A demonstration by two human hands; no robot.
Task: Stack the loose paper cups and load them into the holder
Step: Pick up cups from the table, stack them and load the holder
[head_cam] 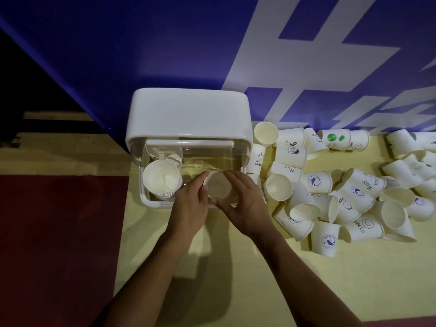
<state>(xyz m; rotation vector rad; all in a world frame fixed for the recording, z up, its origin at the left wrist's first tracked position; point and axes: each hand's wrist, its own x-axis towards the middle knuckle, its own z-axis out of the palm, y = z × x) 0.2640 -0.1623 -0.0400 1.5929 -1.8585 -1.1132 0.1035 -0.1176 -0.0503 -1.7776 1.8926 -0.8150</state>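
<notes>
The left hand [191, 204] and right hand [245, 208] curl their fingers round an upright white paper cup [217, 185] in the open white plastic holder [188, 114] at the yellow tabletop's [212, 267] far left corner, beside a stacked column of cups [161, 180], with loose printed paper cups [354, 192] strewn toward the right edge.

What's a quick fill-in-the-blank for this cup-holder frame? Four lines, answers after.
1. The left hand and right hand grip the held cup with its mouth facing ____.
2. The loose cups lie on the table to the ____ of the holder.
3. The loaded stack stands at the holder's ____ end.
4. The banner behind the holder is ____ with white marks.

Missing words: up; right; left; blue.
</notes>
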